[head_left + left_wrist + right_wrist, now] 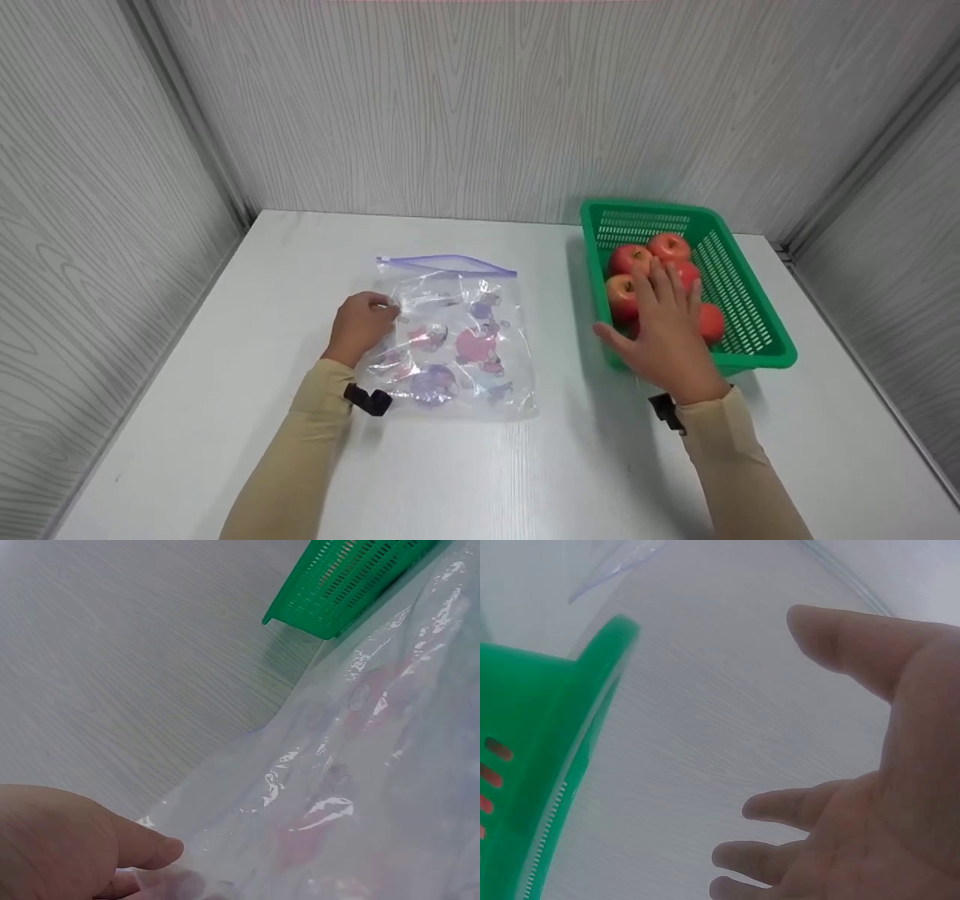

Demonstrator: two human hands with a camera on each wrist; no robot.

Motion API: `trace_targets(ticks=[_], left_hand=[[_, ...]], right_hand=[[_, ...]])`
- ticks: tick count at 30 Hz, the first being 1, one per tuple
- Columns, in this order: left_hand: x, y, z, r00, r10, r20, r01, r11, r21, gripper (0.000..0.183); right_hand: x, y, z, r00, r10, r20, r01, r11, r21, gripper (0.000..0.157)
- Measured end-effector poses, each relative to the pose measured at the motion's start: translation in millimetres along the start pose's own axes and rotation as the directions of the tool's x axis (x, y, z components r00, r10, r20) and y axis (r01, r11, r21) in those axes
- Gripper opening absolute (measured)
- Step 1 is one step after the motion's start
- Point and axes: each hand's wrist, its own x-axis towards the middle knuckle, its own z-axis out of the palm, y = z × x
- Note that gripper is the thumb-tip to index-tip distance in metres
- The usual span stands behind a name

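Observation:
A clear zip bag with a purple seal and printed pink and purple cartoon figures lies flat on the table. At its left edge my left hand pinches the plastic; the left wrist view shows the thumb above the film and fingertips beneath it. My right hand is held over the near left side of a green basket, fingers straight and spread, holding nothing. Several red apples sit inside the basket, partly hidden behind that hand.
The white table carries the bag left of centre and the basket at the right. Grey wood-grain panels close off the back and both sides. Slotted walls of the basket appear in the right wrist view.

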Motion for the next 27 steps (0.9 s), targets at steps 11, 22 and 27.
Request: trace_targets(ticks=[11, 22, 27], left_hand=[[-18.8, 31.8, 5.5, 0.958, 0.278, -0.076, -0.288, 0.934, -0.213, 0.014], [-52.4, 60.2, 1.6, 0.688, 0.661, -0.299, -0.708, 0.703, -0.074, 0.015], [-59.2, 65.9, 5.0, 0.604, 0.749, -0.273, -0.781, 0.624, -0.013, 0.016]], right_hand=[[-0.1, -22.9, 5.1, 0.997, -0.066, 0.026, 0.065, 0.996, 0.061, 0.093], [-15.0, -63.6, 5.3, 0.871, -0.415, -0.263, 0.450, 0.889, 0.089, 0.072], [-17.8, -69.9, 4.5, 0.760, -0.503, -0.412, 0.554, 0.832, 0.005, 0.066]])
